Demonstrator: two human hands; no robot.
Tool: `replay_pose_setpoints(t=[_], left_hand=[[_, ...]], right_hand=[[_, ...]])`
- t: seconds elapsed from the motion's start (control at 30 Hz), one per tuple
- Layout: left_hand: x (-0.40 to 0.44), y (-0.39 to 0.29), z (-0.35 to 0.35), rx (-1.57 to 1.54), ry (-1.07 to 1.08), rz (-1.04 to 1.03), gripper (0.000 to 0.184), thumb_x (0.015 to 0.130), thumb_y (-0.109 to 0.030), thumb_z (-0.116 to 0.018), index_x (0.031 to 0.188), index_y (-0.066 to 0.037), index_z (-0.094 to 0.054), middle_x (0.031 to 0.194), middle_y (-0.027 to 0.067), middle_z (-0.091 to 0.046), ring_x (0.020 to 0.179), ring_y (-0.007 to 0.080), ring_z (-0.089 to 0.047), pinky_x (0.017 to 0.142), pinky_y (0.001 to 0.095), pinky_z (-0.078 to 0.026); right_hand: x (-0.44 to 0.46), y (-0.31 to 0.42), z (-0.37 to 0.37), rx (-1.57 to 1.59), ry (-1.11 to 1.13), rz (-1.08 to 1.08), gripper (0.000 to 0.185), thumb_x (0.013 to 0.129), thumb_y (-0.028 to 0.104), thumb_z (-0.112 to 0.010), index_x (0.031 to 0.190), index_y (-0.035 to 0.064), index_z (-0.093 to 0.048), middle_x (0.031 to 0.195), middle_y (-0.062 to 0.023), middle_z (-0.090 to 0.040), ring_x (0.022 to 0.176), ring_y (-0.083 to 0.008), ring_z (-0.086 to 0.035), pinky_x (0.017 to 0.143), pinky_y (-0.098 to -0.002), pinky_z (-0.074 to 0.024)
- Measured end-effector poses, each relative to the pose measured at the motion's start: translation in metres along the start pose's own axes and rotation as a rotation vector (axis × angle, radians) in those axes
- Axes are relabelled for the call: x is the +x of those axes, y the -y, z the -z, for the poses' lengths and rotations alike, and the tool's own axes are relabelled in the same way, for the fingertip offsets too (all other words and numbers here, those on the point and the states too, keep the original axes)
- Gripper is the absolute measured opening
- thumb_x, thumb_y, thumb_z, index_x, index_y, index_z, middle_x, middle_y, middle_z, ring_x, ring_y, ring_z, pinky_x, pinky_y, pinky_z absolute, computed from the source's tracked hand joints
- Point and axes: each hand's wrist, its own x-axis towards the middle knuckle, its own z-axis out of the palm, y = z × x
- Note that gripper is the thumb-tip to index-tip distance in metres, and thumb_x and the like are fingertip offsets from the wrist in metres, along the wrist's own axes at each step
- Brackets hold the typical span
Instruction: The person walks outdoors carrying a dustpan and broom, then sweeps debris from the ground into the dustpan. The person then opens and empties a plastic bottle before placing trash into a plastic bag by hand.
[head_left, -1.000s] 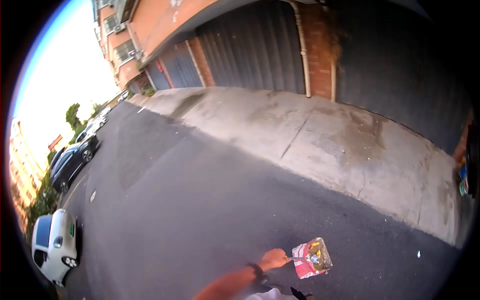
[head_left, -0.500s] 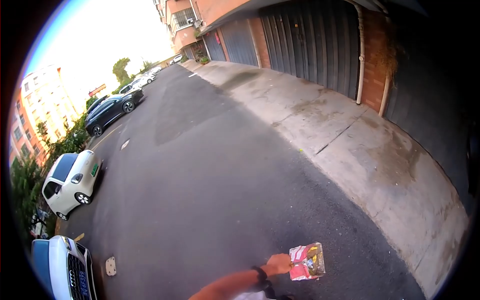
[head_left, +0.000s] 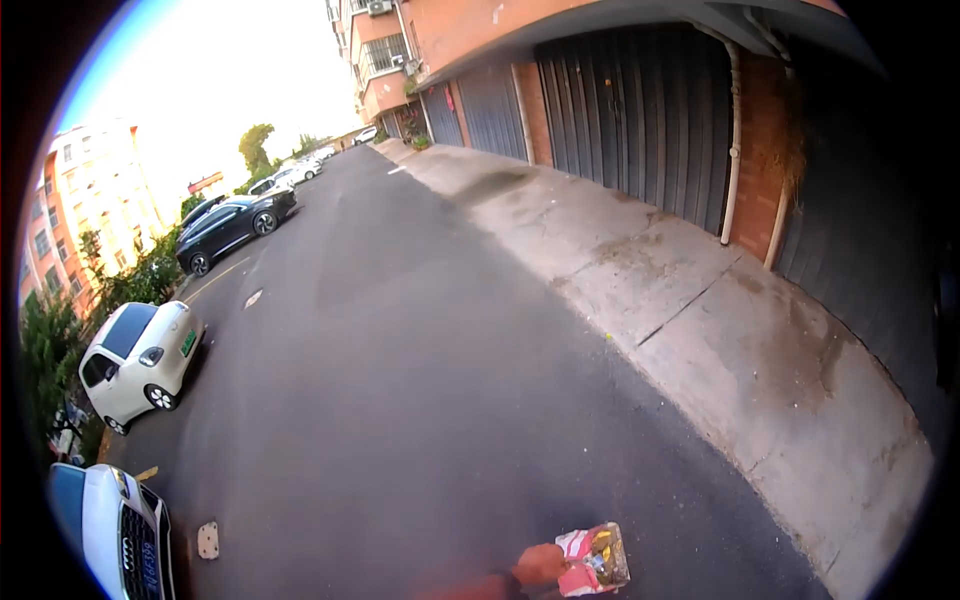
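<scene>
My left hand (head_left: 540, 565) is low in the view, reaching in from the bottom edge with a dark band at the wrist. Its fingers are closed on the near side of a red-and-white flat packet (head_left: 577, 576). The packet's far part looks like a clear or pale tray with brown, yellow and bluish bits in it; their kind is too small to make out. It is held out over the dark asphalt (head_left: 400, 420). My right hand is out of view.
A pale concrete strip (head_left: 700, 350) runs along the right, before ribbed garage doors (head_left: 640, 120) and a drainpipe (head_left: 735, 150). Parked on the left are a silver car (head_left: 100, 530), a small white car (head_left: 140, 360) and a dark car (head_left: 235, 230). A light cover plate (head_left: 208, 540) lies on the asphalt.
My left hand and the packet sit lower and slightly further left in view, with less forearm showing. The surroundings have shifted slightly as the camera moved. The grip stays closed.
</scene>
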Motion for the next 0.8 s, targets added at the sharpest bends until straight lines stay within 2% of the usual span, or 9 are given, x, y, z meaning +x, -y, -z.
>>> replay_pose_setpoints(t=[0.07, 0.2, 0.23, 0.27, 0.37, 0.43, 0.47, 0.5, 0.8], left_hand=[[-0.027, 0.005, 0.013, 0.011, 0.099, 0.002, 0.048, 0.085, -0.047, -0.062, 0.104, -0.005, -0.073, 0.107, 0.0196, -0.071, 0.102, 0.0372, -0.068, 0.085, 0.0462, -0.054], [-0.040, 0.026, 0.037, -0.060, 0.077, 0.188, 0.052, 0.084, -0.052, -0.062, 0.111, -0.008, -0.072, 0.111, 0.0171, -0.071, 0.105, 0.0349, -0.067, 0.087, 0.0430, -0.054], [-0.077, 0.006, 0.066, 0.091, 0.127, 0.007, 0.051, 0.084, -0.053, -0.063, 0.107, -0.010, -0.073, 0.104, 0.0161, -0.072, 0.099, 0.0332, -0.069, 0.085, 0.0424, -0.055], [-0.100, -0.016, 0.088, 0.128, 0.221, -0.023, 0.050, 0.084, -0.054, -0.063, 0.106, -0.010, -0.073, 0.100, 0.0155, -0.072, 0.097, 0.0321, -0.070, 0.084, 0.0422, -0.055], [-0.066, 0.060, 0.036, -0.178, -0.014, 0.154, 0.041, 0.089, -0.046, -0.062, 0.106, -0.011, -0.074, 0.100, 0.0145, -0.073, 0.097, 0.0306, -0.070, 0.085, 0.0428, -0.055], [-0.042, 0.096, -0.005, -0.071, -0.303, 0.157, 0.036, 0.082, -0.043, -0.069, 0.090, -0.008, -0.075, 0.091, 0.0115, -0.074, 0.089, 0.0278, -0.071, 0.076, 0.0397, -0.056], [-0.056, 0.088, 0.017, -0.052, -0.085, 0.193, 0.040, 0.091, -0.042, -0.059, 0.109, -0.008, -0.072, 0.108, 0.0154, -0.072, 0.104, 0.0326, -0.068, 0.088, 0.0435, -0.054], [-0.063, 0.088, 0.025, -0.074, 0.008, 0.206, 0.041, 0.090, -0.042, -0.060, 0.109, -0.008, -0.072, 0.110, 0.0155, -0.071, 0.104, 0.0329, -0.068, 0.088, 0.0441, -0.053], [-0.076, 0.115, 0.033, -0.137, -0.073, 0.375, 0.043, 0.086, -0.048, -0.065, 0.105, -0.011, -0.074, 0.103, 0.0137, -0.073, 0.097, 0.0322, -0.070, 0.083, 0.0434, -0.054]], right_hand=[[0.001, 0.010, -0.004, -0.019, 0.005, 0.015, 0.025, 0.073, 0.015, -0.074, 0.091, 0.0019, -0.064, 0.076, -0.0113, -0.065, 0.064, -0.0236, -0.064, 0.060, -0.0357, -0.0499], [0.000, 0.022, -0.011, -0.030, 0.010, 0.020, 0.023, 0.073, 0.015, -0.074, 0.089, 0.0022, -0.064, 0.074, -0.0106, -0.064, 0.062, -0.0232, -0.064, 0.058, -0.0353, -0.0492], [-0.002, 0.019, -0.011, -0.038, 0.011, 0.021, 0.022, 0.073, 0.015, -0.074, 0.089, 0.0023, -0.064, 0.074, -0.0104, -0.064, 0.062, -0.0231, -0.063, 0.058, -0.0352, -0.0491], [-0.007, 0.020, -0.013, -0.046, 0.012, 0.018, 0.022, 0.074, 0.015, -0.073, 0.088, 0.0024, -0.064, 0.073, -0.0102, -0.064, 0.061, -0.0229, -0.063, 0.057, -0.0351, -0.0489], [0.000, 0.035, -0.022, -0.046, 0.019, 0.033, 0.020, 0.074, 0.014, -0.073, 0.087, 0.0027, -0.063, 0.072, -0.0096, -0.063, 0.060, -0.0226, -0.063, 0.056, -0.0347, -0.0484], [0.004, 0.047, -0.026, -0.051, 0.028, 0.031, 0.019, 0.074, 0.014, -0.073, 0.086, 0.0028, -0.063, 0.071, -0.0092, -0.063, 0.060, -0.0224, -0.062, 0.056, -0.0345, -0.0481], [0.003, 0.044, -0.026, -0.060, 0.028, 0.027, 0.019, 0.074, 0.014, -0.072, 0.086, 0.0029, -0.063, 0.071, -0.0090, -0.063, 0.059, -0.0223, -0.062, 0.055, -0.0344, -0.0479], [0.001, 0.045, -0.025, -0.063, 0.027, 0.023, 0.018, 0.074, 0.014, -0.072, 0.085, 0.0030, -0.063, 0.070, -0.0089, -0.063, 0.059, -0.0222, -0.062, 0.055, -0.0343, -0.0478], [0.003, 0.049, -0.023, -0.071, 0.010, -0.013, 0.014, 0.074, 0.014, -0.071, 0.081, 0.0038, -0.063, 0.066, -0.0072, -0.061, 0.056, -0.0211, -0.060, 0.052, -0.0334, -0.0463]])
